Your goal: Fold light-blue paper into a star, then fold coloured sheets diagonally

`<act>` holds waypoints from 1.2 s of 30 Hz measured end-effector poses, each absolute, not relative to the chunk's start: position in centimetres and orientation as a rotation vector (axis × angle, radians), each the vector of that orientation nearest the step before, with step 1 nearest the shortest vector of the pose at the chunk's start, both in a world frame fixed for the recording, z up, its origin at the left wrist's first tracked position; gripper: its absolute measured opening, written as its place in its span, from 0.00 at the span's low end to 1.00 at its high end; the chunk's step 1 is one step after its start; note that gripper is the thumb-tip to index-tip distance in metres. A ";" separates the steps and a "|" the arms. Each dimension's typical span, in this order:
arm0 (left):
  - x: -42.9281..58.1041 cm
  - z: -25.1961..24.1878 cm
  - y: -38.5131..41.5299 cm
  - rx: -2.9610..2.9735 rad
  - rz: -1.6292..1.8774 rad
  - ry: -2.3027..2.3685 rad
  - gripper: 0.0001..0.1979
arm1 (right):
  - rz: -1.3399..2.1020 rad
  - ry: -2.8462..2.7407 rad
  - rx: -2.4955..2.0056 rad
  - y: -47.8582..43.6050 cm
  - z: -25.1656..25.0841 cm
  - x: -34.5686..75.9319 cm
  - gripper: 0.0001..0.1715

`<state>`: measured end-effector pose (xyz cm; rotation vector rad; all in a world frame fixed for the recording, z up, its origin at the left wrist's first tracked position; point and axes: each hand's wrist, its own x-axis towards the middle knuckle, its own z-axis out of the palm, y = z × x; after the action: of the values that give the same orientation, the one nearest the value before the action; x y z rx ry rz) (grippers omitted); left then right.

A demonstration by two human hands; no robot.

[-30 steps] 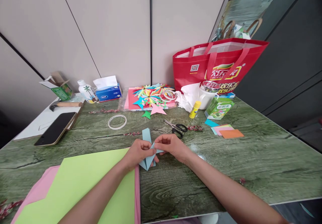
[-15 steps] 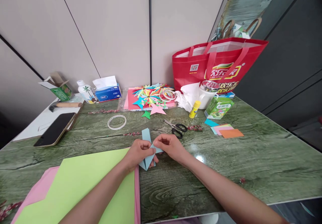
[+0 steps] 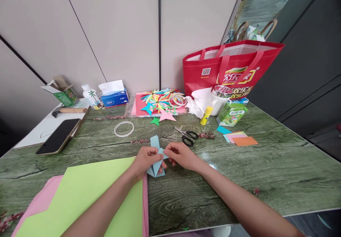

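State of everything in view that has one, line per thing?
Light blue paper: folded, held
Left hand: closed on paper
Right hand: pinching paper
Scissors: lying unheld
Phone: screen dark
Red bag: standing, top open
Tissue box: opened
Left carton: flaps open
White bottle: upright, capped
Glue stick: standing
Front tape roll: flat
Paper slips: overlapping
Right carton: standing

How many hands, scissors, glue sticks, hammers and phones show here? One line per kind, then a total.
Left hand and right hand, holding light-blue paper: 2 hands
Scissors: 1 pair
Glue stick: 1
Hammer: 1
Phone: 1
Total: 6
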<state>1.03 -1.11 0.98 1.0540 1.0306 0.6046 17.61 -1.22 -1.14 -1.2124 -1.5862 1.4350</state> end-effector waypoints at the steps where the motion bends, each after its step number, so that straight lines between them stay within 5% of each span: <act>1: 1.0 1.0 -1.1 1.054 0.602 1.028 0.10 | 1.433 -1.608 -1.201 -1.3 -1.1 17.6 0.17; 22: 1.1 1.1 -0.9 1.019 0.705 1.003 0.14 | 1.414 -1.372 -1.105 -1.1 -1.4 17.4 0.25; 29: 0.6 0.3 0.3 1.227 1.316 1.193 0.17 | 1.279 -0.923 -1.145 -0.3 -1.4 17.9 0.24; 36: 0.0 -1.5 0.6 1.491 1.203 1.370 0.21 | 1.269 -0.893 -1.335 -0.3 -2.5 17.8 0.20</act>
<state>-0.02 0.59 -1.51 1.4909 1.3704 1.2031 17.81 -0.26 -2.50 -1.3355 -0.8927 1.2689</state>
